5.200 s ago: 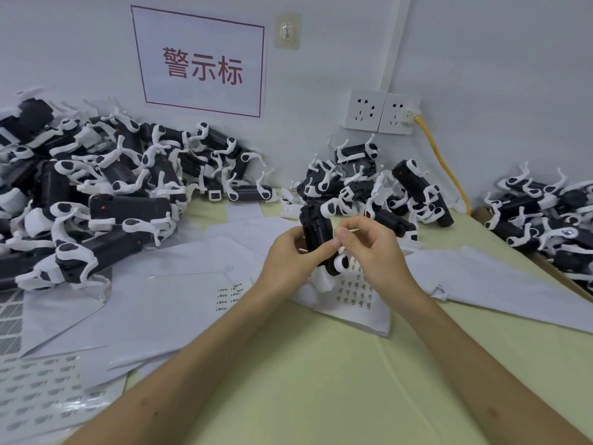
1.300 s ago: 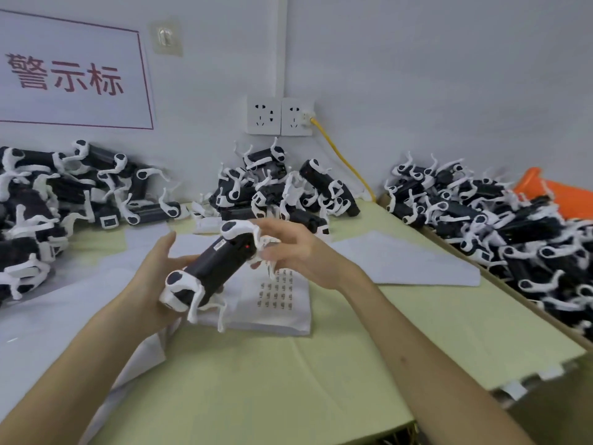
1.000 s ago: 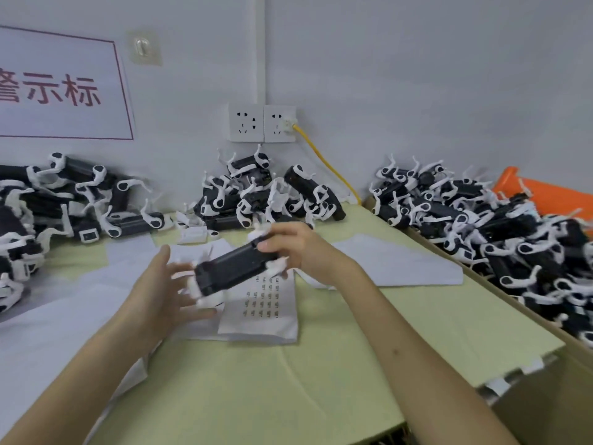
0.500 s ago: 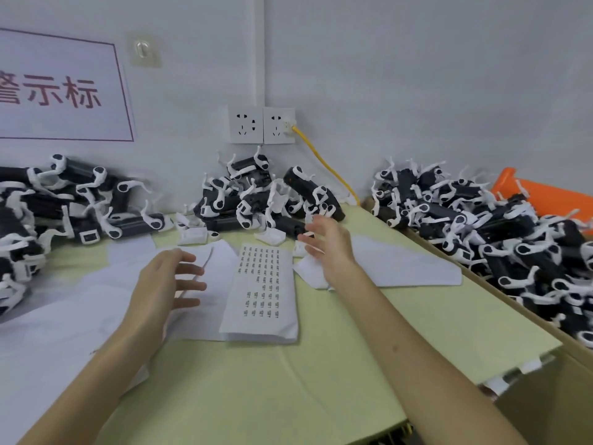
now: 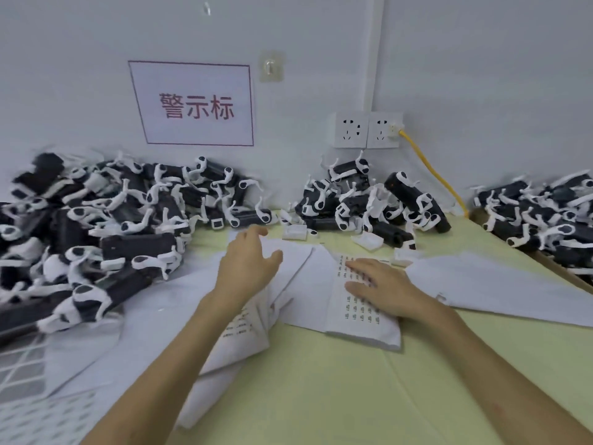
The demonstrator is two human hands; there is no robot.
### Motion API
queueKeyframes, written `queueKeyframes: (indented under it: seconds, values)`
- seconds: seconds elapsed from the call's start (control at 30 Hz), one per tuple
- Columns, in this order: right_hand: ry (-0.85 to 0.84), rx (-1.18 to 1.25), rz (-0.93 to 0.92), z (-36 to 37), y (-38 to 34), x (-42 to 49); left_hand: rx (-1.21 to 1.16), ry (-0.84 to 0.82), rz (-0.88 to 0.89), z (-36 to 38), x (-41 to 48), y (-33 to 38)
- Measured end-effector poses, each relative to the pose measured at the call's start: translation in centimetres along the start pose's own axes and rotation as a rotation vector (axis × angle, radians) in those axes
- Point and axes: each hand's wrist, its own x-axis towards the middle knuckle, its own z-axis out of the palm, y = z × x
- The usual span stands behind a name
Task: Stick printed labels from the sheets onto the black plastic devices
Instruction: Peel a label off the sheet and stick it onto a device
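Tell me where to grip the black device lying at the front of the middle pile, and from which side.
Take the black device by its bare mid-body, probably from above on the near side: it lies flat, long axis left-right, white clip at its right end, middle pile crowding behind.

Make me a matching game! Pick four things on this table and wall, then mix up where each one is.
Things:
1. right hand
2. yellow cable
3. sign with red writing
4. left hand

Places:
A. plugged into the wall socket
B. flat on the label sheet
C. above the plain white papers
D. stuck on the wall

Pairs: 1-B, 2-A, 3-D, 4-C
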Motion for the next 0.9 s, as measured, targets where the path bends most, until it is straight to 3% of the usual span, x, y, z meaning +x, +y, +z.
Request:
queueKeyframes:
  seconds: [0.13, 0.23, 0.33, 0.47, 0.57, 0.7, 0.9]
  values:
    - [-0.008, -0.032, -0.001, 0.0, 0.0, 0.1, 0.59, 0.086, 0.052, -2.6, 0.0, -2.4]
    - [-0.007, -0.039, -0.006, 0.0, 0.1, 0.1, 0.764, 0.181, 0.009, -6.6, 1.2, -4.9]
    - [-0.003, -0.024, 0.006, 0.0, 0.2, 0.3, 0.81, 0.164, -0.148, -10.3, 2.4, -8.0]
    - [-0.005, -0.021, 0.003, 0.1, 0.1, 0.3, 0.719, -0.059, -0.277, -11.6, 3.1, -11.4]
    - [-0.003, -0.02, 0.005, 0.1, 0.2, 0.4, 0.811, -0.009, -0.236, -10.8, 3.3, -11.4]
    - [0.0, -0.016, 0.001, -0.1, 0.1, 0.3, 0.744, 0.071, -0.122, -9.5, 3.3, -11.1]
    - [-0.003, -0.009, -0.002, -0.1, 0.0, 0.1, 0.613, 0.041, 0.055, -6.3, 4.3, -9.5]
